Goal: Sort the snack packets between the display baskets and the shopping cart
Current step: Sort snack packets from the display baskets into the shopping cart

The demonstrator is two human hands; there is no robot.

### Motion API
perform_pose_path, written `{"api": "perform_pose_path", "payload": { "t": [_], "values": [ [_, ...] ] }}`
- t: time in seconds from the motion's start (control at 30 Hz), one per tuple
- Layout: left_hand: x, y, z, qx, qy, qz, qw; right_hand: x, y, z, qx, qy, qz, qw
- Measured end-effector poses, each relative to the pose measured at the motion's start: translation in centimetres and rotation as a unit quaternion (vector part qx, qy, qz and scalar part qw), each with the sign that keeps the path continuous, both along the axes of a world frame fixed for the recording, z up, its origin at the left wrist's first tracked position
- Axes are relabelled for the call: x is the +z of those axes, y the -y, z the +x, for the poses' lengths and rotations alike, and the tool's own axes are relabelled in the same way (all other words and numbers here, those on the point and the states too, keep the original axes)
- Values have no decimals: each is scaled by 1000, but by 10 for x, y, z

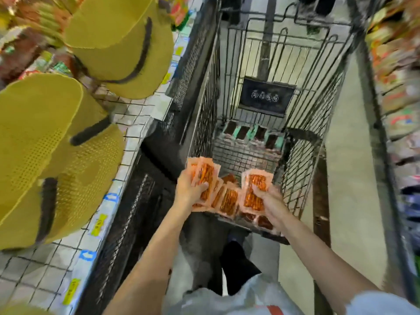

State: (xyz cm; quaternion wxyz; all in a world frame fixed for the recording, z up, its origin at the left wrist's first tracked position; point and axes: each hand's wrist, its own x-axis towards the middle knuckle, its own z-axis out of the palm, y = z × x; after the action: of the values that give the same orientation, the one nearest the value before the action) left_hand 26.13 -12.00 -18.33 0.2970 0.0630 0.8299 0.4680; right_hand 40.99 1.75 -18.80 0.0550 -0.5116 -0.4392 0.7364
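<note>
Both hands reach into the near end of the black wire shopping cart [302, 123]. My left hand [189, 189] grips a fanned stack of orange snack packets [204, 176]. My right hand [270, 201] holds another orange snack packet [255, 189] by its lower edge. More orange packets [228, 201] lie between the hands on the cart floor. Further in, a row of packets with green edges and dark windows [252, 135] lies on the cart floor. Yellow perforated display baskets [38, 137] hang at the left, a second basket [118, 44] above it.
A white wire-grid shelf [127, 137] with yellow and blue price tags runs along the cart's left side. Blurred shelves of packaged goods [400, 92] stand at the right. A black sign plate [266, 96] hangs on the cart's far wall. My legs and a dark shoe [238, 258] are below.
</note>
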Motion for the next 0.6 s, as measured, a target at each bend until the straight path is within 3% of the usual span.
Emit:
{"api": "perform_pose_path", "payload": {
  "t": [0.27,0.37,0.47,0.6],
  "values": [
    [-96,-34,-17,-132,21,-130,982,-109,25,-52,14,136,2,991],
    [-110,-37,-21,-134,26,-120,983,-131,39,-64,52,141,30,988],
    [-124,-36,-22,-136,23,-141,980,-141,45,-68,155,192,143,958],
    [-134,-39,-21,-91,6,-205,975,-150,36,-70,120,235,128,956]
  ]
}}
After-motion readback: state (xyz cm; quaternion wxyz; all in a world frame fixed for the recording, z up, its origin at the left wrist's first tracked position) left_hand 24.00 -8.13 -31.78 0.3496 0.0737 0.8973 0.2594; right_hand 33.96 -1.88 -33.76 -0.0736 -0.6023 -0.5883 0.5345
